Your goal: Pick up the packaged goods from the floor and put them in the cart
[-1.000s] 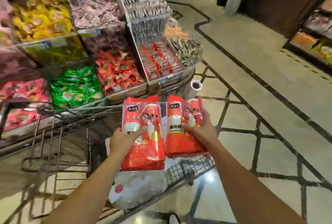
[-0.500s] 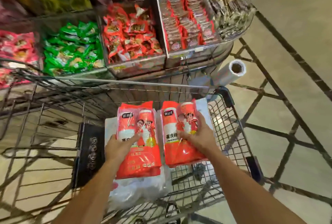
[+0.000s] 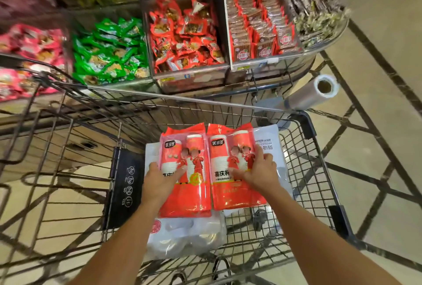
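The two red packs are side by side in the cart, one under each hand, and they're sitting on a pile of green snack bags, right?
Not quite. The head view shows the left red pack and the right red pack lying on white plastic packages, not green bags. The rest is right: they lie side by side in the cart, under the left hand and the right hand.

Both forearms bare, no sleeves, watch or rings visible; fingers slightly blurred, so possibly missed.

right red pack (image 3: 235, 170): "喜庆" | left red pack (image 3: 185, 170): "喜庆", partly covered | other print unreadable
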The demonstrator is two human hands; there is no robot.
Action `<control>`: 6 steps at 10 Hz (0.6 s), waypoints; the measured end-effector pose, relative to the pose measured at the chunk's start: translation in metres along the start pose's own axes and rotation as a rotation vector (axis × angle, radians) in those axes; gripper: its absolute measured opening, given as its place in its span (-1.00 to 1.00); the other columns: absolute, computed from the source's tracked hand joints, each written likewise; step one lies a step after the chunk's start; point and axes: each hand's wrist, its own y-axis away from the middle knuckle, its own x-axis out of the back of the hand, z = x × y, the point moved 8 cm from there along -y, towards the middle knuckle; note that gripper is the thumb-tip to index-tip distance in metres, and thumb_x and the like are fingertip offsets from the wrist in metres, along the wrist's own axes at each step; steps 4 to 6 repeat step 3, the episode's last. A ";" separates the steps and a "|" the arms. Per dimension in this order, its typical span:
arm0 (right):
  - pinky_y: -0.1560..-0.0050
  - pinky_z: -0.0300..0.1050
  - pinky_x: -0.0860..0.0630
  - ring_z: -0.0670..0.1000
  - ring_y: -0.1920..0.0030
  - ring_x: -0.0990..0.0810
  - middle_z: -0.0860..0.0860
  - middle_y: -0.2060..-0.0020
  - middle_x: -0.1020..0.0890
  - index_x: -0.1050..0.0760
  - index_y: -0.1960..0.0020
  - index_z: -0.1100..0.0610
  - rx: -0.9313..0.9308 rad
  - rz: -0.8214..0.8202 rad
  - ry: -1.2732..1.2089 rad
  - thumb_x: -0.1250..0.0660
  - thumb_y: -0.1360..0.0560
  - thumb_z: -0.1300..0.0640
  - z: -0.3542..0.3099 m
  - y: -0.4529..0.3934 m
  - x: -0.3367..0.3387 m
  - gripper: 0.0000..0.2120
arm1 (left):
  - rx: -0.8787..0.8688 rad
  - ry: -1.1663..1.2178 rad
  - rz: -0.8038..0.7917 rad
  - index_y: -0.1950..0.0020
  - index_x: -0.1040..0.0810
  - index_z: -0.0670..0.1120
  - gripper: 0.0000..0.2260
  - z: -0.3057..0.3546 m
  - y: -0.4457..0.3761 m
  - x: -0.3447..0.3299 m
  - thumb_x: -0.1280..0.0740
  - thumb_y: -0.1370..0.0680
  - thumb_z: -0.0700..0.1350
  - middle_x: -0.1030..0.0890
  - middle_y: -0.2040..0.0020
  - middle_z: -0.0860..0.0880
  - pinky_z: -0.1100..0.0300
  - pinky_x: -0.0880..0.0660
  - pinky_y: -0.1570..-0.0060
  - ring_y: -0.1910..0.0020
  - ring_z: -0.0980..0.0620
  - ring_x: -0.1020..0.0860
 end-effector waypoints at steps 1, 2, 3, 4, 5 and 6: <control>-0.39 0.25 -0.35 0.29 -0.48 -0.28 0.21 -0.48 -0.27 0.07 -0.66 0.03 -0.015 0.004 0.076 -0.50 -0.38 -0.33 -0.011 0.003 0.012 0.11 | -0.061 -0.055 -0.021 -0.39 -0.40 -0.13 -0.30 0.013 0.008 0.015 -0.54 -0.41 0.20 -0.60 -0.25 -0.20 -0.07 -0.53 -0.15 -0.19 -0.24 -0.58; -0.37 0.23 -0.38 0.28 -0.47 -0.29 0.20 -0.51 -0.28 0.01 -0.65 0.00 0.072 0.087 0.206 -0.38 -0.46 -0.37 -0.042 0.011 0.032 -0.02 | -0.182 -0.138 0.016 -0.50 -0.34 -0.07 -0.27 0.029 0.020 0.048 -0.50 -0.44 0.20 -0.53 -0.37 -0.17 -0.09 -0.49 -0.23 -0.32 -0.22 -0.51; -0.41 0.24 -0.37 0.25 -0.53 -0.24 0.18 -0.56 -0.25 -0.06 -0.64 -0.03 0.248 0.157 0.340 -0.30 -0.51 -0.35 -0.094 0.030 0.046 -0.14 | -0.283 -0.345 0.128 -0.51 -0.34 0.00 -0.32 0.038 0.039 0.097 -0.42 -0.47 0.24 -0.54 -0.38 -0.11 -0.07 -0.50 -0.23 -0.33 -0.17 -0.52; -0.41 0.24 -0.37 0.25 -0.53 -0.24 0.18 -0.56 -0.25 -0.06 -0.64 -0.03 0.248 0.157 0.340 -0.30 -0.51 -0.35 -0.094 0.030 0.046 -0.14 | -0.283 -0.345 0.128 -0.51 -0.34 0.00 -0.32 0.038 0.039 0.097 -0.42 -0.47 0.24 -0.54 -0.38 -0.11 -0.07 -0.50 -0.23 -0.33 -0.17 -0.52; -0.41 0.24 -0.37 0.25 -0.53 -0.24 0.18 -0.56 -0.25 -0.06 -0.64 -0.03 0.248 0.157 0.340 -0.30 -0.51 -0.35 -0.094 0.030 0.046 -0.14 | -0.283 -0.345 0.128 -0.51 -0.34 0.00 -0.32 0.038 0.039 0.097 -0.42 -0.47 0.24 -0.54 -0.38 -0.11 -0.07 -0.50 -0.23 -0.33 -0.17 -0.52; -0.41 0.24 -0.37 0.25 -0.53 -0.24 0.18 -0.56 -0.25 -0.06 -0.64 -0.03 0.248 0.157 0.340 -0.30 -0.51 -0.35 -0.094 0.030 0.046 -0.14 | -0.283 -0.345 0.128 -0.51 -0.34 0.00 -0.32 0.038 0.039 0.097 -0.42 -0.47 0.24 -0.54 -0.38 -0.11 -0.07 -0.50 -0.23 -0.33 -0.17 -0.52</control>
